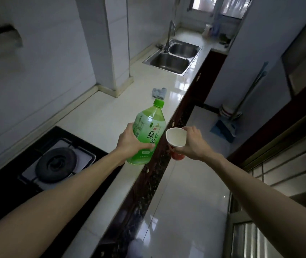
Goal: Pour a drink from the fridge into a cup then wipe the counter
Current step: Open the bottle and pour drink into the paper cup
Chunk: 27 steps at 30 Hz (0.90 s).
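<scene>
Two of the task's things are held side by side over the desk's front edge. A green tea bottle (149,118) is gripped round its lower body by the left hand (130,143), with the fingers wrapped over the label. A paper cup (176,139) is grasped round its wall by the right hand (193,144), just beside the bottle, with its mouth turned toward it.

The fetching is judged done, since the bottle is out and in the hand. The pouring is judged not yet begun: the green cap (158,103) is seen on the neck and the cup's inside is seen dry and white. Uncapping, pouring and wiping are left.

The bottle is of clear, smooth plastic. It is rounded at the shoulder, tinted green and wrapped in a glossy printed label. The cup is thin and tapered, red outside, and its rim is pressed slightly out of round.

Beyond the left hand a crumpled grey-blue cloth (159,92) is laid on the pale, glossy desk (102,116). Further beyond it, a twin-basin steel sink (170,60) is set into the desk. Left of the left forearm a black gas burner (59,162) is seen.
</scene>
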### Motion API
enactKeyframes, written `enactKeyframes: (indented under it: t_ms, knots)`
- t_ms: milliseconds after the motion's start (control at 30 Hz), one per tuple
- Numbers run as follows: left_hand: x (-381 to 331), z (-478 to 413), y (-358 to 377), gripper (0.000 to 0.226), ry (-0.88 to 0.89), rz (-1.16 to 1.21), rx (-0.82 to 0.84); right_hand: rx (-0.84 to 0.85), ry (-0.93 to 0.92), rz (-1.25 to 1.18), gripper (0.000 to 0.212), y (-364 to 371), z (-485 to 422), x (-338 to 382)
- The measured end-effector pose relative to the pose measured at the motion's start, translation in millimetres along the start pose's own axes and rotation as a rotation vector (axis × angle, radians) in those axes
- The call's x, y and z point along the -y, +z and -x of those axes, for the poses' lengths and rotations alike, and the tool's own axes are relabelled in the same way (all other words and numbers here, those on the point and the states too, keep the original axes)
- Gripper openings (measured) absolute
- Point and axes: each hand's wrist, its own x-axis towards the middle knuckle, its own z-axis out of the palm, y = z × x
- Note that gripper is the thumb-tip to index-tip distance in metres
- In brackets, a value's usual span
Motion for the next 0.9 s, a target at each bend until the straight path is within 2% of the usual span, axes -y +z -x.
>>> enactKeyframes:
  t_ms: [400, 633, 900]
  knots:
    - [-18.2, -95.0, 18.7, 0.084, -0.082, -0.005, -0.057, 0.100, 0.026, -0.063, 0.091, -8.5, -107.5, -45.5]
    - [-44.8, -147.5, 55.9, 0.083, -0.172, 0.023, -0.210, 0.199, -0.107, -0.045, 0.097, -25.5, -190.1, -81.3]
    - [-75.6, -178.2, 83.0, 0.080, -0.246, 0.043, -0.344, 0.269, -0.273, -0.043, 0.092, -49.3, -273.4, -101.8]
